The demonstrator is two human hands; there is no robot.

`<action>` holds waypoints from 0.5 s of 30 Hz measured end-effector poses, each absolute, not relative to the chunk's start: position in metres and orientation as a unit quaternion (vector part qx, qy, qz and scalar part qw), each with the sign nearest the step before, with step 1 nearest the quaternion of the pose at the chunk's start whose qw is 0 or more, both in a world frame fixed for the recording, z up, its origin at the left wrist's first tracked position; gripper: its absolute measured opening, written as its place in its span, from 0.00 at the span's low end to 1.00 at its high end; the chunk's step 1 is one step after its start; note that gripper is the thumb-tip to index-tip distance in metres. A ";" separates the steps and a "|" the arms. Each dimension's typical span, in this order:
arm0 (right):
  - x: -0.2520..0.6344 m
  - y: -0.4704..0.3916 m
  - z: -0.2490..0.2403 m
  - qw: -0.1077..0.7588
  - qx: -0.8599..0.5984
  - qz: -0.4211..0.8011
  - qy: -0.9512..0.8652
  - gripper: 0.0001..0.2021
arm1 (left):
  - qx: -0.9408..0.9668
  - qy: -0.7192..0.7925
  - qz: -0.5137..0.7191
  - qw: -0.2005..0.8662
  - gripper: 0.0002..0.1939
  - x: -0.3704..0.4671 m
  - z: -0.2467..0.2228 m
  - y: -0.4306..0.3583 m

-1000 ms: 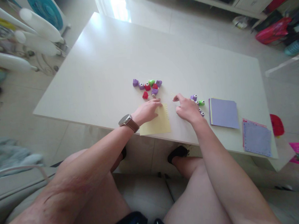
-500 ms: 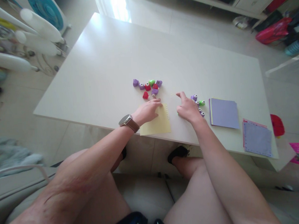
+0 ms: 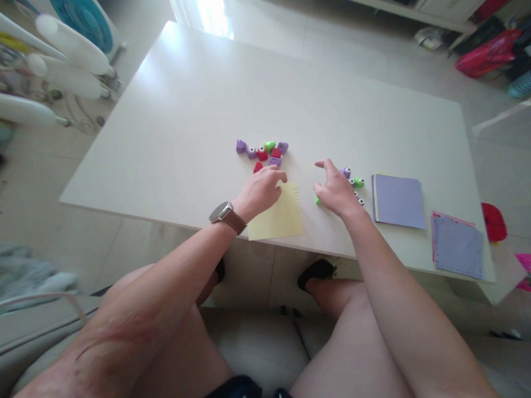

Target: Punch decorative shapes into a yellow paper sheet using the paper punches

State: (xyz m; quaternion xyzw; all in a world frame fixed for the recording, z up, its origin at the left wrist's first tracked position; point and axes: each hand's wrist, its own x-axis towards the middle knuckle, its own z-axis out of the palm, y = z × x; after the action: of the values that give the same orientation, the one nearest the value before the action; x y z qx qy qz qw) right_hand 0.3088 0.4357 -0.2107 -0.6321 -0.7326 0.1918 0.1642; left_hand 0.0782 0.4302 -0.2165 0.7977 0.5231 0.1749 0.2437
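A yellow paper sheet with small marks along its right side lies at the table's front edge. My left hand, with a watch on the wrist, is over its upper left corner, fingers bent and apart, holding nothing. Just beyond are several small purple, red and green pieces. My right hand has its index finger stretched toward tiny pale scraps on the table, thumb apart, nothing held. It partly hides a second group of small purple and green pieces beside it.
On the white table, a stack of purple square paper lies right of my right hand. Farther right is another paper stack with patterned edges. The table's front edge runs just before my knees.
My left hand has lifted and shifted slightly away from me, off the sheet's middle toward the red piece. My right hand has moved slightly forward, its index finger still extended.
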 end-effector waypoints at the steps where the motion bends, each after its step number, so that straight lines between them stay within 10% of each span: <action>1: 0.309 0.436 -0.211 0.168 -0.631 0.191 -0.732 0.28 | 0.788 0.540 0.193 0.224 0.17 0.076 -0.214 0.433; 15: 0.311 0.435 -0.210 0.209 -0.608 0.201 -0.739 0.23 | 0.730 0.603 0.208 0.244 0.16 0.051 -0.233 0.448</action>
State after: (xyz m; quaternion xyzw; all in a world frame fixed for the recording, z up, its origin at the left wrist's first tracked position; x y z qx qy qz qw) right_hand 0.3109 0.4348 -0.2101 -0.6081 -0.7392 0.2009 0.2086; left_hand 0.0512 0.4479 -0.2334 0.7304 0.6034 0.2075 0.2435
